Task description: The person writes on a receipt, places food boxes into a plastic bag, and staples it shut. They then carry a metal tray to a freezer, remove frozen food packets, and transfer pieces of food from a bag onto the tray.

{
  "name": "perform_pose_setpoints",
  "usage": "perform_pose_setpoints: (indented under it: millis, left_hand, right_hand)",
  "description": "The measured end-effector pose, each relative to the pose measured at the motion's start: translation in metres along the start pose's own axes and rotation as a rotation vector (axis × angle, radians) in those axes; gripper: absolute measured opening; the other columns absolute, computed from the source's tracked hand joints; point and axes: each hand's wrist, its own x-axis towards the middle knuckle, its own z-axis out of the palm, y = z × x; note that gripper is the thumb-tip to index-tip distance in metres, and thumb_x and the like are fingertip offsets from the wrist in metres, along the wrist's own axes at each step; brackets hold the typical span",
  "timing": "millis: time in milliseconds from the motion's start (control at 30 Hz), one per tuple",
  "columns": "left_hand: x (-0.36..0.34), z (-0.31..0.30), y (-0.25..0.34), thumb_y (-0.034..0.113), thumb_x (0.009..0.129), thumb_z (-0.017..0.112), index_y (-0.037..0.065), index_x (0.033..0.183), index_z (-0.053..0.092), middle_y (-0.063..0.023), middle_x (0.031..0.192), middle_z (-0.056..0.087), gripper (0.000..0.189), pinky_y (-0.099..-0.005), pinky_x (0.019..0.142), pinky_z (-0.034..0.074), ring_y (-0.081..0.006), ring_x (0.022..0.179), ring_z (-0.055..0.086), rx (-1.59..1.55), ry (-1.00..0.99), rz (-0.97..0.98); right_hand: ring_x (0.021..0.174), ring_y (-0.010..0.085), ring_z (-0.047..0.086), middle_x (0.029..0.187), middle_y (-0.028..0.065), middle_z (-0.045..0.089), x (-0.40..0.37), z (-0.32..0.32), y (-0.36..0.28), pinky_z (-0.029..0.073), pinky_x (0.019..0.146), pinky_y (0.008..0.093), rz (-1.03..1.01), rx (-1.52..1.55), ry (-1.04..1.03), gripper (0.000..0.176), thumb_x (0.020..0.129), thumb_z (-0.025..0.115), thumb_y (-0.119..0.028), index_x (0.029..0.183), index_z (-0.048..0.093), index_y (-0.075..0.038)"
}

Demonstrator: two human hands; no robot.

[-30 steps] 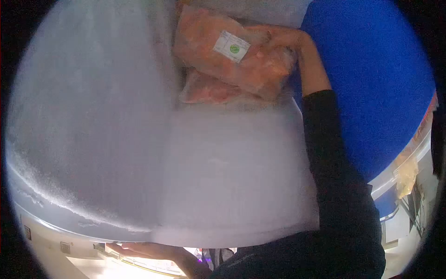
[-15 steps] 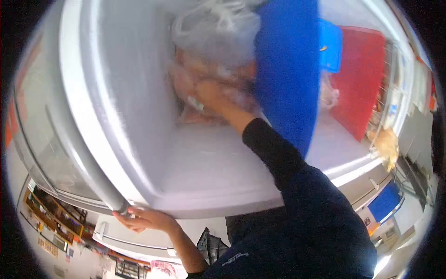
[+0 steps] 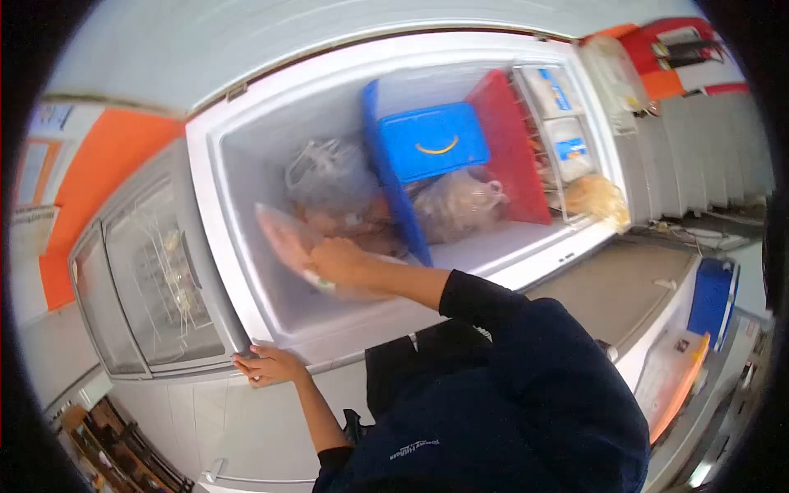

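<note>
My right hand is closed on a clear plastic bag of pinkish meat, tilted and blurred, inside an open white chest freezer. Below and behind it lie more meat in plastic and a tied translucent bag. My left hand rests at the freezer's front left corner, its fingers apart, touching the end of the grey-framed glass cabinet alongside. Next to the right hand stands a blue divider.
Beyond the divider are a blue box, a bagged pale item and a red panel. A wire rack holds white packets; a yellowish bag hangs over the right rim. The lid stands raised behind.
My right hand has lifted the meat bag up from the freezer's bottom. My left hand stays at the corner. The view has drawn back, showing the whole freezer.
</note>
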Motion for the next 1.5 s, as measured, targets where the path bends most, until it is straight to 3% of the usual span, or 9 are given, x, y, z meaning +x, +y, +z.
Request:
perform_pose_setpoints:
  millis: [200,300,467,733,867,933,1033,1167,1500]
  left_hand:
    - [-0.010,-0.034,0.024,0.054,0.094,0.027,0.006,0.135,0.033,-0.0134,0.135,0.039,0.064,-0.0474,0.101,0.026,-0.0253,0.126,0.034,0.122,-0.333,-0.218]
    - [-0.052,-0.077,0.043,0.050,0.092,0.037,0.007,0.139,0.024,-0.0134,0.135,0.039,0.065,-0.0407,0.096,0.038,-0.0274,0.123,0.039,-1.451,-1.005,-0.544]
    - [-0.102,-0.131,0.055,0.049,0.093,0.037,0.005,0.136,0.028,-0.0137,0.130,0.043,0.062,-0.0406,0.095,0.040,-0.0274,0.118,0.043,-1.496,-1.036,-0.704]
    - [-0.195,-0.211,0.050,0.047,0.094,0.036,0.003,0.132,0.036,-0.0142,0.122,0.050,0.058,-0.0403,0.092,0.043,-0.0274,0.110,0.050,-1.238,-0.595,-0.517]
    - [-0.241,-0.249,0.026,0.046,0.095,0.035,0.001,0.130,0.040,-0.0145,0.117,0.054,0.057,-0.0401,0.091,0.044,-0.0274,0.106,0.054,-0.421,-0.138,0.026]
    - [-0.258,-0.275,0.024,0.046,0.095,0.035,0.001,0.128,0.042,-0.0146,0.115,0.056,0.056,-0.0400,0.091,0.045,-0.0274,0.104,0.056,-0.387,-0.015,-0.060]
    - [-0.246,-0.332,0.062,0.047,0.093,0.039,0.002,0.126,0.042,-0.0147,0.120,0.052,0.056,-0.0396,0.092,0.045,-0.0256,0.108,0.053,-2.054,0.192,-0.920]
    - [-0.283,-0.360,0.052,0.044,0.087,0.052,0.000,0.135,0.031,-0.0147,0.131,0.042,0.068,-0.0349,0.101,0.034,-0.0249,0.119,0.044,-1.498,0.416,-1.348]
    - [-0.311,-0.435,0.040,0.031,0.088,0.057,-0.001,0.137,0.026,-0.0168,0.133,0.040,0.067,-0.0337,0.097,0.038,-0.0239,0.120,0.042,-1.031,0.949,-1.078]
  right_hand:
    - [0.064,0.0388,0.060,0.069,0.0178,0.062,-0.129,-0.081,-0.084,0.048,0.064,0.0467,-0.480,0.167,0.306,0.046,0.089,0.047,-0.041,0.071,0.065,-0.002]
    - [0.060,0.0384,0.058,0.064,0.0201,0.059,-0.172,-0.108,-0.111,0.046,0.060,0.0461,-0.539,0.278,0.181,0.047,0.089,0.048,-0.041,0.067,0.063,-0.002]
    - [0.055,0.0369,0.058,0.058,0.0210,0.057,-0.204,-0.087,-0.111,0.046,0.054,0.0447,-0.496,0.425,-0.009,0.051,0.087,0.052,-0.045,0.062,0.064,-0.001]
    - [0.059,0.0380,0.059,0.063,0.0206,0.060,-0.272,-0.063,-0.086,0.047,0.059,0.0460,-0.578,0.343,-0.217,0.047,0.089,0.048,-0.043,0.071,0.066,-0.004]
    - [0.062,0.0346,0.061,0.066,0.0198,0.062,-0.251,-0.032,-0.083,0.048,0.061,0.0442,-0.650,0.381,-0.352,0.043,0.089,0.049,-0.041,0.076,0.067,-0.004]
    - [0.059,0.0236,0.060,0.065,0.0165,0.063,-0.237,0.007,-0.076,0.047,0.057,0.0391,-0.688,0.520,-0.419,0.046,0.091,0.047,-0.041,0.078,0.066,-0.001]
    - [0.058,0.0094,0.048,0.057,0.0039,0.055,-0.229,0.027,-0.086,0.041,0.051,0.0318,-0.550,0.398,-0.729,0.055,0.093,0.045,-0.046,0.072,0.063,0.002]
    - [0.058,0.0101,0.049,0.060,0.0031,0.056,-0.255,0.105,-0.094,0.041,0.051,0.0295,-0.494,0.513,-0.934,0.061,0.091,0.042,-0.053,0.073,0.063,0.001]
    - [0.087,0.0219,0.057,0.095,0.0150,0.059,-0.347,0.217,-0.124,0.044,0.075,0.0314,-0.432,0.129,-1.482,0.060,0.094,0.034,-0.052,0.105,0.057,0.002]
